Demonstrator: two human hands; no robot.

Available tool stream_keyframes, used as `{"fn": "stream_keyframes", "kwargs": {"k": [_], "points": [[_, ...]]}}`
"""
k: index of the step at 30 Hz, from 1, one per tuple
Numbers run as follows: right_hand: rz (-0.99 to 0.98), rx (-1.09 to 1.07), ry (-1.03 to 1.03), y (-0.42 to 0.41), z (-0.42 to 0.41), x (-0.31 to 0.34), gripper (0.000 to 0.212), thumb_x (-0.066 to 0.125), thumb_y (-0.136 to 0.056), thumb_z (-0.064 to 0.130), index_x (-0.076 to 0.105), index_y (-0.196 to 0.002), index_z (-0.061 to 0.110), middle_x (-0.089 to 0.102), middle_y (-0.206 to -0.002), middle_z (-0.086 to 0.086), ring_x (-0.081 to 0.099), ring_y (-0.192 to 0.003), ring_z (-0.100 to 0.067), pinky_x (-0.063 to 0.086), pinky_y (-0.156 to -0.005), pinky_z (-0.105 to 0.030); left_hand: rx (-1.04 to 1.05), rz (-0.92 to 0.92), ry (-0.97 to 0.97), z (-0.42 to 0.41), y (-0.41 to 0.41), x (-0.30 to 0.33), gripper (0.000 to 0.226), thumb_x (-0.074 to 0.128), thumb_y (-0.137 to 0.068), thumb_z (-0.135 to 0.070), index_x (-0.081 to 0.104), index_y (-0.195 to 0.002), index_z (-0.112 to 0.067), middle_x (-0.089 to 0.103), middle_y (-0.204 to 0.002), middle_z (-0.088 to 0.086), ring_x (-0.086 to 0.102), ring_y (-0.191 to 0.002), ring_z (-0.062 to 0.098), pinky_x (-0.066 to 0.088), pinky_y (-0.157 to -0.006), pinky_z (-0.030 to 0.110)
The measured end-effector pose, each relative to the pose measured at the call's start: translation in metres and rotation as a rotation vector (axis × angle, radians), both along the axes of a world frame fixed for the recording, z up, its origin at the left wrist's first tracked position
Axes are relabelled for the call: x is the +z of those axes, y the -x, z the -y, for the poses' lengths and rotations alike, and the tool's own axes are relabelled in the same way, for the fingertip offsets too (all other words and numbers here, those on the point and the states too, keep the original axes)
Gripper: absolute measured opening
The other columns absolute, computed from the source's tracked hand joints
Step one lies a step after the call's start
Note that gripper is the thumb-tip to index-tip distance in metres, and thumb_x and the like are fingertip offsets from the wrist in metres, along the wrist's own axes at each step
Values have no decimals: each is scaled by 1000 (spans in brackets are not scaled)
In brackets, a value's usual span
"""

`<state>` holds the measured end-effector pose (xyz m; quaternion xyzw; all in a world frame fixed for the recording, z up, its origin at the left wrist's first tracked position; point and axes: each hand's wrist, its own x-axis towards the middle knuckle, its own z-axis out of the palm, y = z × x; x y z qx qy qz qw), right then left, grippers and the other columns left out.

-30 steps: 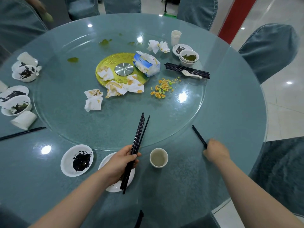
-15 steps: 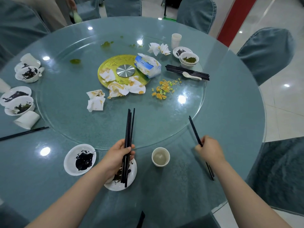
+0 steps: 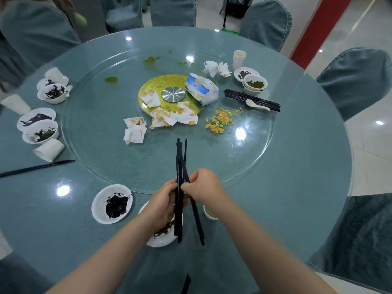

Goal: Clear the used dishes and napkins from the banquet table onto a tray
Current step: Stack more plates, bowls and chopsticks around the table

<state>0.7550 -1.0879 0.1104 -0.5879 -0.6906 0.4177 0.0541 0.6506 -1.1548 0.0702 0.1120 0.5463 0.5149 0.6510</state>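
Left hand (image 3: 164, 203) grips the chopstick bundle (image 3: 179, 166) mid-length at six o'clock on the bench (image 3: 297, 187); right hand (image 3: 204, 188) pinches a stray chopstick (image 3: 196, 219) against it. Judged light, stiff, slick lacquer: the sticks may splay or slide, so grip centrally, fingers wrapped tight.

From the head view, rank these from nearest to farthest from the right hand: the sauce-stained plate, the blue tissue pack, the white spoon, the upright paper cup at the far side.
1. Sauce-stained plate, just left of the right hand, on the near edge.
2. Blue tissue pack, ahead at the centre.
3. White spoon, ahead to the right, on the chopsticks.
4. Upright paper cup, far right side.
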Motion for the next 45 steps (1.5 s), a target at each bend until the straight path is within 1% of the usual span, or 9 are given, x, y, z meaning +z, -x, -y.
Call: {"fn": "stream_keyframes", "kwargs": {"k": [7,13,16,18,22,26,36,41,45], "points": [[19,13,-45,13,18,-8,17,60,-81,17,66,-84,1,69,-87,-15,62,-85,-31,50,-72,-34,-47,-62,-12,8,-1,-3,29,35,-104,-29,62,-110,-18,72,-89,-4,65,-70,7,44,-62,28],[-28,21,-37,13,13,-16,21,61,-84,19,69,-80,0,71,-83,-18,67,-82,-31,54,-74,-37,31,-18,-14,9,2,-10,23,36,-104,-15,58,-107,-10,68,-87,6,62,-75,16,51,-63,27],[-88,-31,-54,6,1,-22,18,58,-85,18,63,-68,18,69,-71,-4,67,-75,-23,52,-69,-29,54,-9,16,8,4,-15,20,38,-103,-12,56,-111,-7,63,-87,6,59,-67,14,48,-63,29],[-76,-84,-115,-4,-14,-29,12,54,-89,19,63,-82,19,62,-70,6,61,-75,-18,42,-65,-25,77,18,55,7,7,-17,18,38,-103,-11,55,-108,-8,56,-84,5,53,-62,13,44,-59,28],[183,41,-137,-32,-47,-56,30,42,-97,18,56,-122,10,62,-120,-9,56,-111,-29,43,-89,-34,101,79,126,10,13,-23,18,38,-104,-12,55,-107,-10,50,-79,3,45,-59,11,42,-50,21],[428,319,-139,-46,-55,-76,35,35,-100,19,45,-130,5,39,-148,-18,46,-127,-32,38,-100,-37,142,98,139,10,21,-27,18,39,-103,-14,57,-106,-11,50,-79,2,44,-58,10,41,-48,21],[559,457,-124,-21,-48,-75,41,28,-102,26,45,-131,2,31,-153,-17,50,-123,-33,40,-96,-37,257,115,81,8,36,-11,19,38,-104,-14,56,-109,-9,51,-79,2,43,-59,11,40,-45,18],[468,472,-93,-9,-34,-72,41,30,-102,28,46,-130,3,28,-155,-16,46,-127,-32,38,-99,-38,318,144,60,5,46,-4,19,37,-104,-14,56,-106,-10,50,-79,2,43,-56,10,39,-45,17],[188,324,-51,2,-17,-59,39,36,-102,23,46,-134,4,43,-144,-13,43,-130,-27,34,-104,-34,372,189,54,1,53,2,18,38,-102,-15,56,-106,-13,49,-76,0,41,-50,9,37,-42,17]]}}
